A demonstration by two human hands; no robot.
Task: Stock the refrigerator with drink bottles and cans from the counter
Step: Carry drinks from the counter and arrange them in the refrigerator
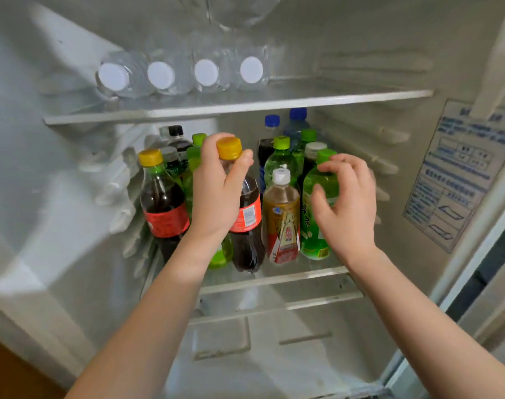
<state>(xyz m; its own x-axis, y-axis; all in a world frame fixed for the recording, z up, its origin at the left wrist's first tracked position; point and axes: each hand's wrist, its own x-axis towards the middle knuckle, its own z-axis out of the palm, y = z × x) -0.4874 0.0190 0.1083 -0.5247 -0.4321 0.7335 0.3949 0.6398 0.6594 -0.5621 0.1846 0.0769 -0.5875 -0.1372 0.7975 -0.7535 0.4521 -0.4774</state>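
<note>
My left hand (216, 191) grips the neck of a cola bottle (248, 214) with a red label and an orange cap, which stands at the front of the fridge's middle shelf (274, 279). My right hand (349, 203) hovers with loosely curved, spread fingers at the right side of a green tea bottle (311, 240) standing at the shelf's front right. Contact with that bottle is unclear, as the hand is blurred. Between the two bottles stands an amber tea bottle (281, 217) with a white cap.
A second cola bottle (163, 205) stands front left, with several green-, black- and blue-capped bottles packed behind. Several water bottles (160, 74) lie on the upper shelf (245, 106), caps facing me. A label sticker (458, 168) is on the right wall. A drawer (274, 341) lies below.
</note>
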